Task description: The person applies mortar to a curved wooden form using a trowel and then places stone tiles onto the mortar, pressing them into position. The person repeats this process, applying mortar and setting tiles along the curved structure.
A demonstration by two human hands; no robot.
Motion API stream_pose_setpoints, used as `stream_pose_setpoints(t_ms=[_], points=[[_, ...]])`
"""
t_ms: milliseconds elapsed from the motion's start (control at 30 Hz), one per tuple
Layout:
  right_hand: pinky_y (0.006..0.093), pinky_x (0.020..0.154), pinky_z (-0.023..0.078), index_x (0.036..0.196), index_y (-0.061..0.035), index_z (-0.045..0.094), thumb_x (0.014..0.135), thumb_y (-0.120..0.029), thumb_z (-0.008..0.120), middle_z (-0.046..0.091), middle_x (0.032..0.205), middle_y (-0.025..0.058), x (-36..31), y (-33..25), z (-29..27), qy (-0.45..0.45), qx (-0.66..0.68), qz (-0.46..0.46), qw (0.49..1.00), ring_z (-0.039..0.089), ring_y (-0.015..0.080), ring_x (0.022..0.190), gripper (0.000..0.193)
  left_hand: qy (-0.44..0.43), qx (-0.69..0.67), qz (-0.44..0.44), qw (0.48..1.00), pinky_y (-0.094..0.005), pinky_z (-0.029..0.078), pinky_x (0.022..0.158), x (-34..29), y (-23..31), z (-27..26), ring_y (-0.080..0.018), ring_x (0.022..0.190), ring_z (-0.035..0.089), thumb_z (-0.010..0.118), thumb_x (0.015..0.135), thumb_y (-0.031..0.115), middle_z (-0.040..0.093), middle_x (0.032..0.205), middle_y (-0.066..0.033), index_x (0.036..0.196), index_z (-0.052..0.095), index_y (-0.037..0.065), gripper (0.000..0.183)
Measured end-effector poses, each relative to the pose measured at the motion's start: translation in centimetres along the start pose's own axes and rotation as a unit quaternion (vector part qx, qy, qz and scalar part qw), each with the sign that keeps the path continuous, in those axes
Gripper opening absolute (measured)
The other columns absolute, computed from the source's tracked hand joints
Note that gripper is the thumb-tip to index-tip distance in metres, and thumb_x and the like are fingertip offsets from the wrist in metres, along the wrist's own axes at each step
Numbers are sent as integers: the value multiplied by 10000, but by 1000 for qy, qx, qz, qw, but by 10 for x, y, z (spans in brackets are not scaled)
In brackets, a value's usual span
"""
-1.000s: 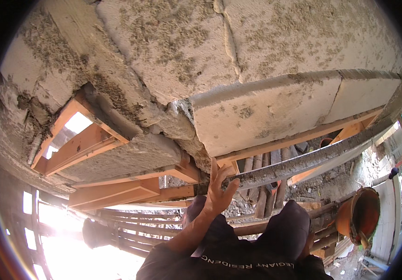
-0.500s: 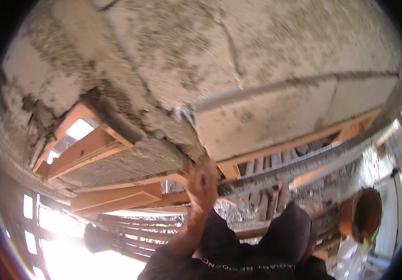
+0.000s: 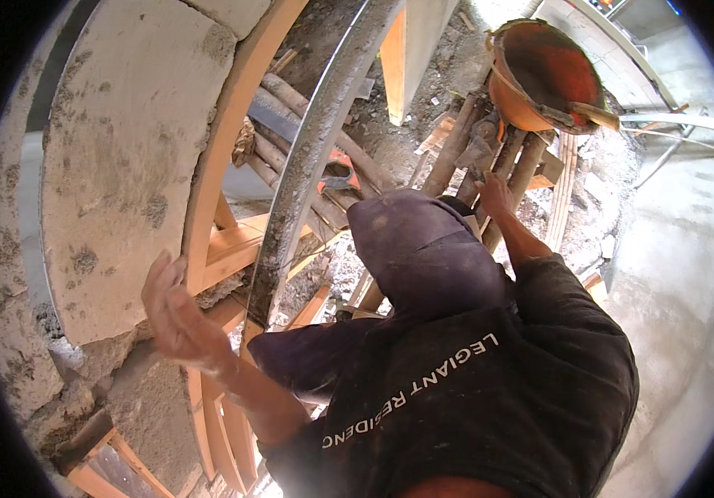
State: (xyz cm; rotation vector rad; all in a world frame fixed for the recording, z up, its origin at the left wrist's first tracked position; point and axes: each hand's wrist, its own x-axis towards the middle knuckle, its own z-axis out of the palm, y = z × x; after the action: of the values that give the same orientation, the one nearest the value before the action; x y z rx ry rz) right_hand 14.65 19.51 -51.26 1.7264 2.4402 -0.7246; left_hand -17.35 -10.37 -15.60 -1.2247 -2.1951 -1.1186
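My left hand (image 3: 176, 311) is raised beside the mortar-stained block wall (image 3: 129, 166), its fingers loosely apart with nothing in them. Further right, my right hand (image 3: 496, 196) reaches down to the wooden poles below. Its fingertips are at the near end of a grey, mortar-caked tool (image 3: 481, 143) that looks like a trowel. Whether the fingers grip it, I cannot tell. Just beyond that tool, an orange bucket (image 3: 513, 83) stands tilted on the poles, with a dark, stained inside.
Between wall and poles run a timber frame (image 3: 201, 207) and a curved, mortar-crusted bar (image 3: 311, 137). A handsaw with an orange-red handle (image 3: 345, 160) lies on the poles (image 3: 454, 149). Rubble covers the ground. A grey wall (image 3: 672, 241) stands at the right.
My view has swung right and down from the wall to the poles and bucket. My left hand has come off the wall's mortar joint. My right hand has come into view.
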Motion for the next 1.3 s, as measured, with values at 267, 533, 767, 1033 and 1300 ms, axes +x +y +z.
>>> stream_pose_setpoints(t_ms=[267, 533, 767, 1033, 1300], points=[[447, 882, 441, 1125, -56, 529, 860, -229, 552, 560, 1093, 185, -37, 46, -19, 5, -16, -71, 997, 545, 369, 1023, 318, -190, -100, -103, 971, -367, 416, 937, -23, 2, 90, -274, 1041, 573, 525, 918, 167, 623, 1063, -167, 964, 617, -43, 234], [427, 837, 454, 1180, -55, 519, 887, -249, 555, 553, 1065, 159, -39, 57, -16, -36, -34, -111, 993, 535, 345, 1007, 354, -294, -111, -86, 945, -378, 433, 907, -29, -1, 157, -319, 1031, 575, 623, 865, 171, 590, 1101, -180, 1027, 599, -13, 246], [423, 893, 410, 1163, -100, 545, 863, -270, 562, 551, 1032, 112, -4, 53, -3, -24, -68, -196, 978, 510, 309, 1027, 345, -325, -84, -145, 931, -375, 430, 915, -56, -29, 170, -304, 1033, 575, 614, 871, 184, 594, 1099, -173, 1018, 608, -16, 248], [448, 961, 352, 1079, -124, 574, 752, -225, 626, 504, 1124, 94, -2, 72, 1, 53, -100, -148, 982, 444, 315, 1128, 345, -310, -64, -169, 933, -383, 438, 909, -62, -31, 166, -327, 1046, 572, 613, 869, 255, 597, 1111, -176, 981, 627, 14, 265], [487, 822, 447, 1069, -6, 490, 828, -155, 595, 468, 1108, 218, -17, 23, -60, -154, 13, -102, 983, 523, 410, 1009, 302, -293, -42, -169, 940, -382, 425, 927, -59, -41, 156, -333, 1061, 561, 606, 866, 228, 583, 1128, -199, 1002, 618, -18, 281]])
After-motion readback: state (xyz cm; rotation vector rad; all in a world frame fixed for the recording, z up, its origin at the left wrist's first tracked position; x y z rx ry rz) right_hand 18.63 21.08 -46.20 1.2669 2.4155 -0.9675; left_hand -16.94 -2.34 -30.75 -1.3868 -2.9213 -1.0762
